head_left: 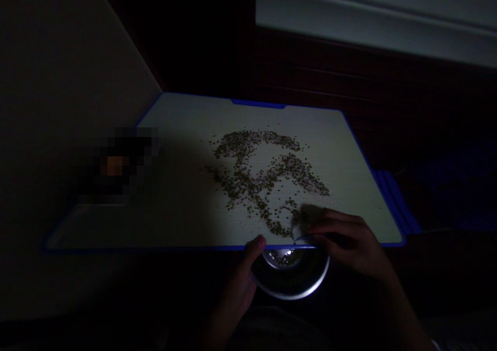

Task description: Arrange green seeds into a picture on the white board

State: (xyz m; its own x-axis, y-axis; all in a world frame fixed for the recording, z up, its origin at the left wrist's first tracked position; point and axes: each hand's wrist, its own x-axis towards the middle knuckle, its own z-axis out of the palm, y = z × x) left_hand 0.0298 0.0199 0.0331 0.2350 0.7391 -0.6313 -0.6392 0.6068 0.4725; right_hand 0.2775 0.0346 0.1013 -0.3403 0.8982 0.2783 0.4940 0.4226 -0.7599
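Observation:
Many small dark seeds (264,177) lie scattered in curved trails over a white board with a blue rim (174,206). A shiny metal bowl (291,281) with some seeds in it sits just below the board's near edge. My left hand (240,283) grips the bowl's left side, thumb up at the board's edge. My right hand (349,245) rests at the near edge over the bowl, fingers curled and pressed together beside the seeds; whether anything is in them I cannot make out.
The scene is very dark. A blurred dark object (116,167) sits on the board's left part. A pale wall (58,107) stands at the left. A light ledge (368,14) runs across the top right.

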